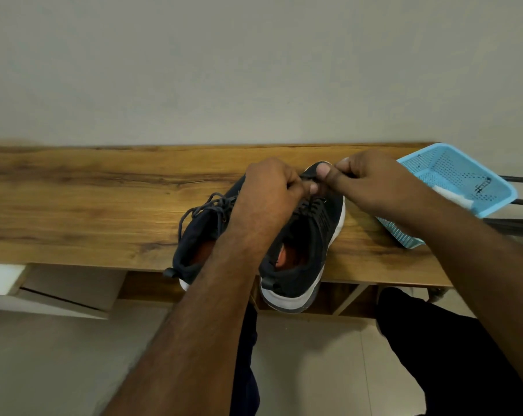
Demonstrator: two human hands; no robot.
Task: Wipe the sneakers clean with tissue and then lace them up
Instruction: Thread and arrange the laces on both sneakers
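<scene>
Two dark sneakers with white soles stand side by side on the wooden table (74, 205), heels toward me. The left sneaker (197, 235) has its grey laces tied in loose loops. The right sneaker (308, 250) is partly hidden by my hands. My left hand (272, 187) pinches the dark lace (309, 177) above the right sneaker's toe end. My right hand (371, 181) pinches the same lace from the other side, thumb pressed against it. White tissue (452, 195) lies in the blue basket.
A light blue perforated plastic basket (464, 175) sits tilted at the table's right end. A plain wall stands right behind the table. Dark metal bars (521, 202) stick out at the far right. My legs in dark trousers are below the table's front edge.
</scene>
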